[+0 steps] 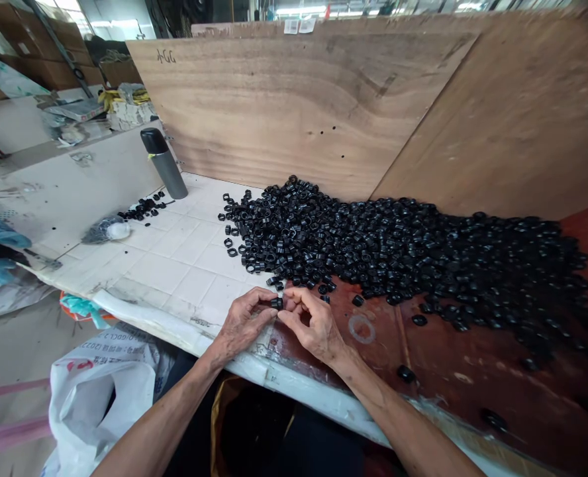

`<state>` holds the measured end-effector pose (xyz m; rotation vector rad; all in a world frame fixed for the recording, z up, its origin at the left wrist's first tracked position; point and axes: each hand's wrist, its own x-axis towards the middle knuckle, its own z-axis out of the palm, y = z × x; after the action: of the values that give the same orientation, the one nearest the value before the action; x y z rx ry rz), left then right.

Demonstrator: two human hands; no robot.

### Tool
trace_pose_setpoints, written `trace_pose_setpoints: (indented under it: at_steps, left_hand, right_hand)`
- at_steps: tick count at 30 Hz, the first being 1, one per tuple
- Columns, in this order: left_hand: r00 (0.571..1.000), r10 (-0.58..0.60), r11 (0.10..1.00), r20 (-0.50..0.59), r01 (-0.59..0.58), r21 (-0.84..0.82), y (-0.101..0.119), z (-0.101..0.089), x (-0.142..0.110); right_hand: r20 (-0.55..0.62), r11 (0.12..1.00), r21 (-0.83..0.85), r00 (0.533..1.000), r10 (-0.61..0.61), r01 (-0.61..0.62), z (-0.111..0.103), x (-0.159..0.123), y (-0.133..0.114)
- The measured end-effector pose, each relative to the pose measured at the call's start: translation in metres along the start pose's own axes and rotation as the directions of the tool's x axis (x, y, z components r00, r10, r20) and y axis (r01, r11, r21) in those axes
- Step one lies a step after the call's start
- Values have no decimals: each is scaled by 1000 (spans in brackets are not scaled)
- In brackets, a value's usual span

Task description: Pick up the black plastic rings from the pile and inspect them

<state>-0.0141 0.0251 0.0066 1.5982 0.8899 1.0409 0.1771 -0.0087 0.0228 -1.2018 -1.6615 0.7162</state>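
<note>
Between my two hands, just over the table's front part, is a small black ring-shaped plastic part (277, 303). My left hand (247, 321) pinches it between thumb and fingers. My right hand (314, 324) meets it from the other side, its thumb and forefinger closed close against the part; whether they grip that part or another tiny piece is hidden. Right behind the hands spreads a long heap of similar black rings (343, 238), with a few loose ones at its near edge. Single black pieces (406, 373) lie on the brown board to the right.
A grey bottle with a black lid (167, 165) stands at the back left. Near it lie a small pile of black bits (145, 209) and a clear bag (106, 230). A wooden panel (284, 99) closes off the back. White sacks (100, 384) hang below the table's edge.
</note>
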Motion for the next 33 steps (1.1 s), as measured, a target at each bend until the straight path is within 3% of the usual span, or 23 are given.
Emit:
trace_pose_setpoints:
  at_steps: [9,13,15,21,25,27,30,33]
  left_hand:
    - [997,-12,1000,79,13,-13,-1,-1,-1]
    - [979,183,960,89,-197,199,2,-2,-3]
    - [970,217,943,110,-237,234,5,-1,-4]
    - [992,-56,998,110,58,-20,7,2,-2]
    - [998,-11,996,68,5,92,4,-2,-3]
    - [999,-14,994,38,9,110,5,-4,-5]
    - [987,-148,989,66,150,-19,12,-3,-11]
    - [968,-239,969,74,242,-41,15,1,-25]
  right_hand:
    - [-22,1000,5,1000,12,-12,4,-2,0]
    - [70,971,39,970,233,-236,6,-4,-1]
    - [86,954,43,953,291,-295,7,-4,-2]
    - [20,995,63,997,73,-74,7,-3,-2]
    - [110,954,175,968,226,-243,7,-2,-4]
    - [100,948,186,965,243,-258,6,-1,-6]
    - [55,981,134,990,131,-137,3,-2,-10]
    - [188,961,173,965,184,-217,0,-5,-15]
